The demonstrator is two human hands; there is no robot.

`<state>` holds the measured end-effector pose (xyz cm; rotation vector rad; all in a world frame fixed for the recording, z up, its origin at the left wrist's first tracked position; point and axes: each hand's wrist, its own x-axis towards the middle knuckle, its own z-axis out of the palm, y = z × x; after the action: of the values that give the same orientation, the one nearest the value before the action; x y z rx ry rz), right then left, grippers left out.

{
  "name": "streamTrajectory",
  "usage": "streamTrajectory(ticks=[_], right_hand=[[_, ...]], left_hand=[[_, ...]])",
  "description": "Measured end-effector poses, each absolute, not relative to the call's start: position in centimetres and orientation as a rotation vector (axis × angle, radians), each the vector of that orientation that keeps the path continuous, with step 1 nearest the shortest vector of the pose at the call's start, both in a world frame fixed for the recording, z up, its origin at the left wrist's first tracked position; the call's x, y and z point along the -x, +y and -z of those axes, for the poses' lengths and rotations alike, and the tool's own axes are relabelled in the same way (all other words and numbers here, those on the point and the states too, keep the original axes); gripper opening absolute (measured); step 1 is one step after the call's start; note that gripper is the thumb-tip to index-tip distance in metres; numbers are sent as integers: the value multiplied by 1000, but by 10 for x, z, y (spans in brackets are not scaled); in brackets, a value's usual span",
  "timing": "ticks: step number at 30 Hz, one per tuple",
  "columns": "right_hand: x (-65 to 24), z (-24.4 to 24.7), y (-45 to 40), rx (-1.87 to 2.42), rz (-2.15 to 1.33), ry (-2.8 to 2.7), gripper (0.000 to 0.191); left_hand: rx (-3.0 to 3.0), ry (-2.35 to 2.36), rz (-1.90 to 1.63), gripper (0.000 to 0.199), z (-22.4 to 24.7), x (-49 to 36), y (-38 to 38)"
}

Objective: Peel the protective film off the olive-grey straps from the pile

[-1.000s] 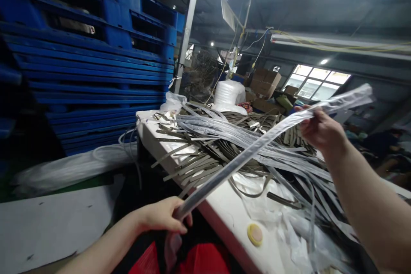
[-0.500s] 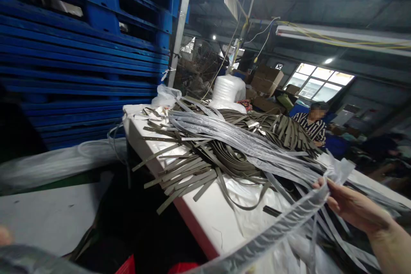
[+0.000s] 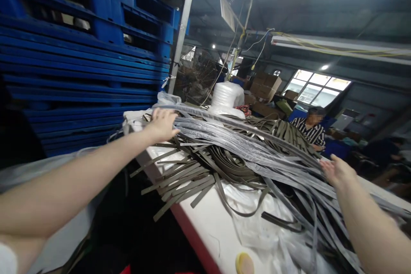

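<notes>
Across the back of the table pile lies a long dark strip in a clear plastic sleeve (image 3: 237, 124). My left hand (image 3: 162, 125) rests at its far left end, fingers spread and palm down. At the other end, my right hand (image 3: 338, 171) has its fingers stretched out beside the sleeve; whether they touch it I cannot tell. Below it is a bundle of sleeved strips (image 3: 224, 140). Bare olive-grey straps (image 3: 224, 162) lie coiled and fanned under that bundle, several with ends past the table's left edge.
The white table (image 3: 205, 227) has a red side. A yellow tape roll (image 3: 244, 263) sits near its front. White wrapped rolls (image 3: 226, 99) stand behind the straps. Blue pallets (image 3: 128, 60) are stacked at left beside a metal post (image 3: 183, 30). A person in a striped shirt (image 3: 310, 130) sits beyond.
My left hand has come from the lower left edge onto the pile's far left end. The sleeved strip has swung from the front onto the pile. My right hand has loosened its grip.
</notes>
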<state>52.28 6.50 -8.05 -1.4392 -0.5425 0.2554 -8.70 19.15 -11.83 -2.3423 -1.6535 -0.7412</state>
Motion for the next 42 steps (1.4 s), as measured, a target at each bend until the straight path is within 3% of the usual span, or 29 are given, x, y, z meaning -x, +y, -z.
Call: streamTrajectory(ticks=[5,8,14,17,20,27,34,42], right_hand=[[-463,149,21,1465,-548,-591,5],[-411,186,-26,1531,-658,-908,29],[-310,271,-101,1921,-305,-1669,23],[-282,312,-125,2067,-164,-1954,20],[-273,340,-141,2131,55,-2038,31],[-275,368,-151,2155,360,-2023,39],[-276,349,-132,2098,228,-1970,24],[-277,305,-56,2099,0,-1746,32]], left_hand=[[2828,-1378,534,26,234,64,108],[3166,-1343,419,21,290,70,64],[3448,-1478,269,22,357,69,5],[3477,-1527,291,20,364,66,-13],[3501,-1559,340,19,362,63,-24],[3551,-1717,303,22,359,59,-31],[3586,-1757,299,24,358,65,-41],[3568,-1889,253,27,356,82,-45]])
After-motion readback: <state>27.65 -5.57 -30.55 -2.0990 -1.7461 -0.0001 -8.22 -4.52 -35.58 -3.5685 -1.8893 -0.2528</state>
